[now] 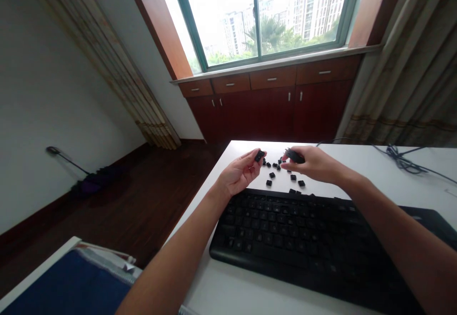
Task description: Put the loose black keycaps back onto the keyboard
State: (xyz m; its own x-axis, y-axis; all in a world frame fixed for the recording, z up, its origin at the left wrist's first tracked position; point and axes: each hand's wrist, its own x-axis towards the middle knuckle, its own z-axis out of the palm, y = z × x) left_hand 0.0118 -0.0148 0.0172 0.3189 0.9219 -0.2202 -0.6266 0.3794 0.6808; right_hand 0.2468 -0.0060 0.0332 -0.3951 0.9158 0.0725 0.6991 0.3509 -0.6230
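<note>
Between the thumb and fingers of my left hand (243, 172) is a black keycap (259, 155), raised over the far part of the table. My right hand (314, 162) is closed around a small black tool (295, 156) with a rounded body and a thin tip, shaped like a keycap puller. That tip points left toward the keycap, with a gap between them. Several loose black keycaps (272, 175) lie scattered on the table below and between my hands. Nearer to me rests a black keyboard (274, 229), its right part covered by my right forearm.
The white table (228, 281) carries a coiled black cable (402, 157) at the right. Beyond its far edge stand red-brown cabinets (250, 110) under a window. A dark umbrella (89, 181) leans on the left wall, and something blue (67, 284) lies at lower left.
</note>
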